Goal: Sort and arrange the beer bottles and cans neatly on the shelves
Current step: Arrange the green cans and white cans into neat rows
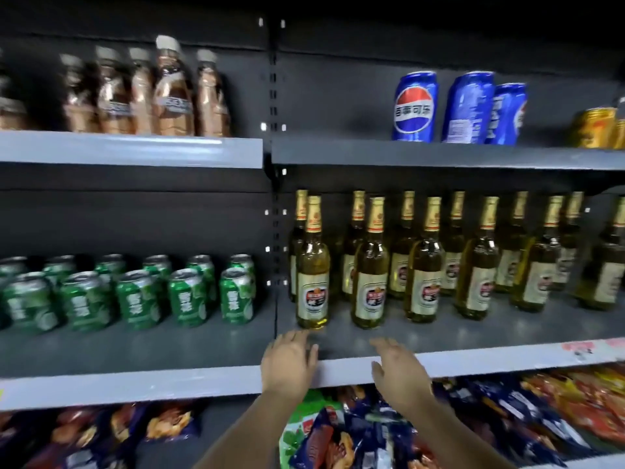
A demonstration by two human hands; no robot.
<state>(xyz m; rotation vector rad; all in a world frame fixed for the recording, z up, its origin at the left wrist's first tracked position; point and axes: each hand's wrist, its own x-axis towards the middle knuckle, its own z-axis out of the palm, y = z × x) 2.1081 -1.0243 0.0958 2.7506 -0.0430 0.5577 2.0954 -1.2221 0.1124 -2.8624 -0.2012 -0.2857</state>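
Hands reach in empty over the grey shelf lip (473,362) — the left hand (287,362) and right hand (400,370) both spread, fingers straight, gripping nothing. Tall amber glass beer bottles (370,265) with gold foil necks stand in two staggered rows on the right bay, likely so every label shows. Green aluminium beer cans (133,296) sit likewise in the left bay — sorted by kind.

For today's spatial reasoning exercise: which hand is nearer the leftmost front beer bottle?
Left. The left hand sits just below the leftmost front beer bottle; the right hand is lower and further right.
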